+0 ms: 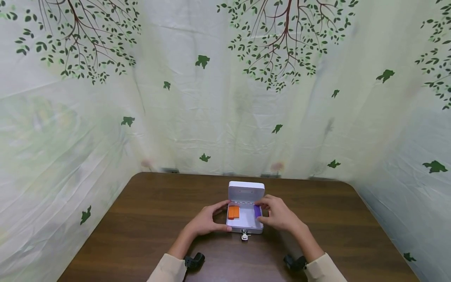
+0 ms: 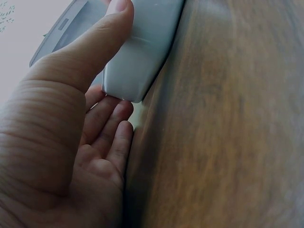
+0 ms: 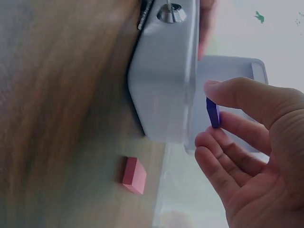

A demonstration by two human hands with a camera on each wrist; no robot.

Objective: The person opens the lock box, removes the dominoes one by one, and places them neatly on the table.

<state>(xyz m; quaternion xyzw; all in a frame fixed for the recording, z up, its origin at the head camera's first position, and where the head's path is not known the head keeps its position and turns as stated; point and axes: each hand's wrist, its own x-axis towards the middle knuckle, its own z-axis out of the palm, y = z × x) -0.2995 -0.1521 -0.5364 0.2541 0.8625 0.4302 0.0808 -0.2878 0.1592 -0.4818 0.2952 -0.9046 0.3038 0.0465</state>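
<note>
A small rectangular white metal box (image 1: 237, 230) sits on the brown wood-grained counter (image 1: 148, 219), its white lid (image 1: 246, 192) raised on the hinges along the box's back edge. The left hand (image 1: 204, 222) grasps the box at its left end, thumb on the front corner and fingers reaching to the back corner. The right hand (image 1: 279, 213), at the box's right end, pinches a thin purple block (image 3: 213, 113) between thumb and fingertip; the block stands on edge over the right part of the box's interior, and whether it touches the floor of the box cannot be told. Flat orange blocks (image 1: 233, 212) lie inside the box, against its left side. A pink rectangular block (image 3: 135, 175), seen from the right wrist, rests on the counter to the right of the box, just beside it and apart from it. At the middle of the box's front wall is a round silver metal lock (image 3: 172, 13). Nearer the person than the box, black devices (image 1: 194, 261) are worn at both wrists, next to the cuffs of cream sleeves (image 1: 167, 269). Behind the box, past the counter's far edge, hangs a pale cloth backdrop (image 1: 218, 109) printed with green leaves and brown branches.
</note>
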